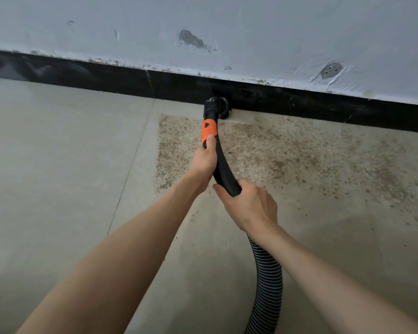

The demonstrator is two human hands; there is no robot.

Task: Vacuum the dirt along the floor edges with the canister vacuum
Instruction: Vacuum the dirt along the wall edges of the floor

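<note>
A: Head view, near to far. Item one: hose (268, 283), one, ribbed, black and grey, rising from the bottom edge between the forearms.

B: Hands?

A: Two. Right hand (249, 203), nearer, grip closed round the wand (221, 165) at its lower end, where it meets the hose. Left hand (204, 160), farther up, grip closed round the same wand just below the collar (209, 131), thumb touching it. Collar: one, orange.

B: Nozzle?

A: One nozzle (217, 106), black, set down at the floor edge, against the skirting (106, 80). Skirting: one black band, with a joint line in it. Wall (227, 25) above: one, pale, scuffed, a few patched spots.

B: Canister?

A: None in view.

B: Dirt?

A: One patch of dirt (287, 153), brown grit, on the floor (58, 165) from beside the wand out to the right, thinning toward the near side. Its left border is a straight line close to the wand; the floor left of that line looks clean.

B: Progress, then?

A: By my reading, partway. The stretch to the left looks done. A thin strip along the skirting just right of the nozzle also looks cleared. Left to do: the edge farther right and the grit beside it.
</note>
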